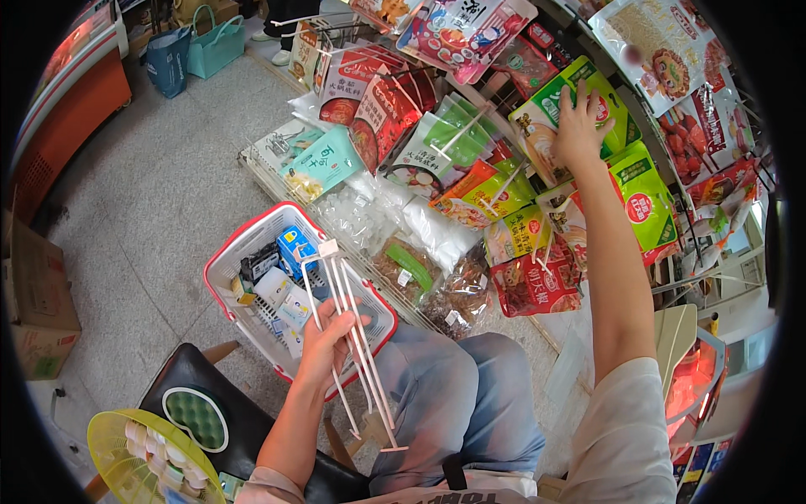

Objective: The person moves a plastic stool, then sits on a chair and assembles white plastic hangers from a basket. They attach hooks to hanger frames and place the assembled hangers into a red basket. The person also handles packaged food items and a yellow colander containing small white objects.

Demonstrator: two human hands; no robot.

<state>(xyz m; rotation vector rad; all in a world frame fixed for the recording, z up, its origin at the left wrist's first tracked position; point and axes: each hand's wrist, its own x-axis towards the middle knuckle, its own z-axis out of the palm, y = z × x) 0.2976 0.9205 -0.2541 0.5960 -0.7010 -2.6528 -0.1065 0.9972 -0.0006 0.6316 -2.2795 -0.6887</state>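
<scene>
Over the shopping basket (220, 256), my left hand (322, 338) is closed around several white metal display hooks (379, 395), long thin rods that slant down toward my knees. My right hand (579, 139) reaches up to the rack at the right, its fingers spread flat on a green and white food packet (621, 118). Below that arm hangs another green packet (646, 202) with a red round mark. A yellow-green pouch (518, 235) and a red chili pouch (533, 286) are just left of the forearm.
Red soup-base pouches (382, 118) and a pale teal pouch (323, 164) fill the rack's left part. Clear plastic bags (428, 223) lie on its lower shelf. A black chair (252, 428) and a yellow basket (105, 445) are at lower left, cartons (42, 294) at far left.
</scene>
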